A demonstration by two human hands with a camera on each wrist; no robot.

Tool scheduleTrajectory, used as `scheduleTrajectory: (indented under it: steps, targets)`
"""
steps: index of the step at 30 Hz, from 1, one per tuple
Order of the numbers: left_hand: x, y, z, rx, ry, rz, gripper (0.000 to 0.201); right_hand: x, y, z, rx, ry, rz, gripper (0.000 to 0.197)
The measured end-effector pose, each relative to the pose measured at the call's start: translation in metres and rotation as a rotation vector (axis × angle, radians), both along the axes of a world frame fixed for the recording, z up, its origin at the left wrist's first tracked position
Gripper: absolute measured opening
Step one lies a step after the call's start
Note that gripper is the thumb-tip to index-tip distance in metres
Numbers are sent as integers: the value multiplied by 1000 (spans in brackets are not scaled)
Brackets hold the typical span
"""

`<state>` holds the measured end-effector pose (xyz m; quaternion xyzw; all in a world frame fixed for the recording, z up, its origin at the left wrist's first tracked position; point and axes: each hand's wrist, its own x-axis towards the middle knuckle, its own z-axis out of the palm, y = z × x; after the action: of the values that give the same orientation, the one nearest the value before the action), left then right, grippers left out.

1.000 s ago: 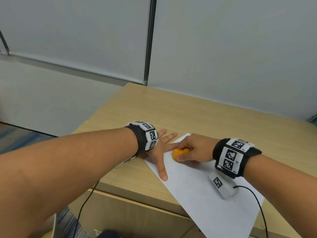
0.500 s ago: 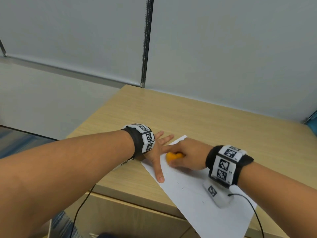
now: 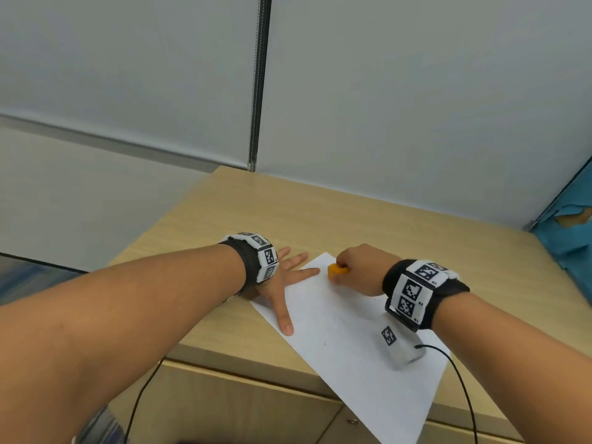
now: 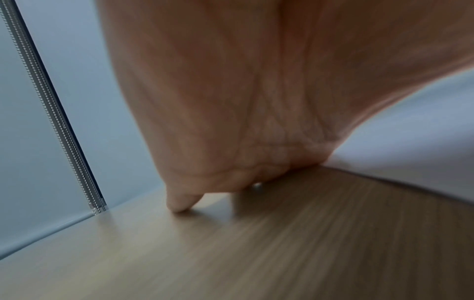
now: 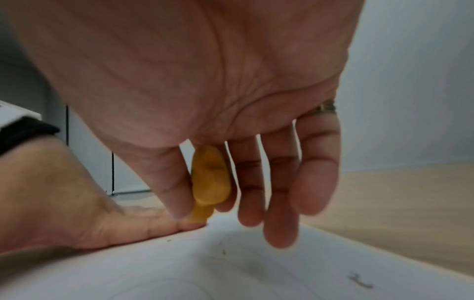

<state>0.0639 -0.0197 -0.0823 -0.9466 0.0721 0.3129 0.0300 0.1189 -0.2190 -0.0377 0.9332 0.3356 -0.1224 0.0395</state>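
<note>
The right hand (image 3: 362, 270) pinches the eraser (image 3: 335, 270) near the corner of the paper (image 3: 336, 318); the left hand (image 3: 278, 285), spread flat, pins its edge; hard rubbing there may crumple that corner.

The left hand (image 3: 278, 283) overlaps the sheet (image 3: 352, 341) at left, the eraser (image 3: 335, 270) just right, perhaps resting on it.

Office, probably: wood-laminate desk (image 3: 320, 213), cabinet front (image 3: 240, 408) below it, plain grey wall panels (image 3: 416, 91) split by a metal strip (image 3: 258, 81), sheet of paper (image 3: 352, 347) on the desk.
</note>
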Motion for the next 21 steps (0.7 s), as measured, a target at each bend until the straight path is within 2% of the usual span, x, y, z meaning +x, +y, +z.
scheduleTrajectory:
  steps: [4,7,10,15,18,21]
  targets:
    - [-5,-7,2,19,-32,30,150,-20,-16,-2,-155,-10,-5,39]
    - [-20,-13,2,28,-71,88,146,-25,-19,-8,-132,2,7,37]
    - [-47,-24,9,32,-99,111,130,-23,-15,-13,-96,-7,41,38]
    - [-83,-21,25,106,-115,61,110,-22,-7,-18,-49,-33,146,37]
    - [-85,-14,35,162,-201,-15,102,-23,-2,-21,-12,-20,191,40]
    - [-66,-4,38,85,-213,-9,102,-23,2,-23,7,-21,221,40]
